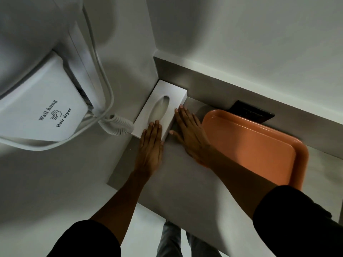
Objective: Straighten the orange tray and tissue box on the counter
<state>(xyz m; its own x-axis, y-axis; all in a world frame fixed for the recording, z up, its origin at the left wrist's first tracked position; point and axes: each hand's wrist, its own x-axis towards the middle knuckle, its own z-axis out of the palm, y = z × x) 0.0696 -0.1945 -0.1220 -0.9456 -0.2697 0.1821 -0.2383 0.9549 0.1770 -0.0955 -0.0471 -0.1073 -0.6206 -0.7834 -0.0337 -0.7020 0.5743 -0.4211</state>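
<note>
A white tissue box [168,93] with an oval slot lies in the counter's far left corner, its long side along the left wall. My left hand [150,147] lies flat with its fingertips on the box's near end. My right hand [189,132] rests flat on the counter, fingers against the box's right side. Neither hand grips anything. The orange tray [259,145] sits to the right of my right hand, slightly skewed to the back wall, and my right forearm covers its near left corner.
A wall-hung hair dryer [42,101] with a coiled white cord [118,125] hangs on the left wall, the cord touching the box's left side. A black panel [250,112] sits in the back wall behind the tray. The grey counter [176,191] ends close to me.
</note>
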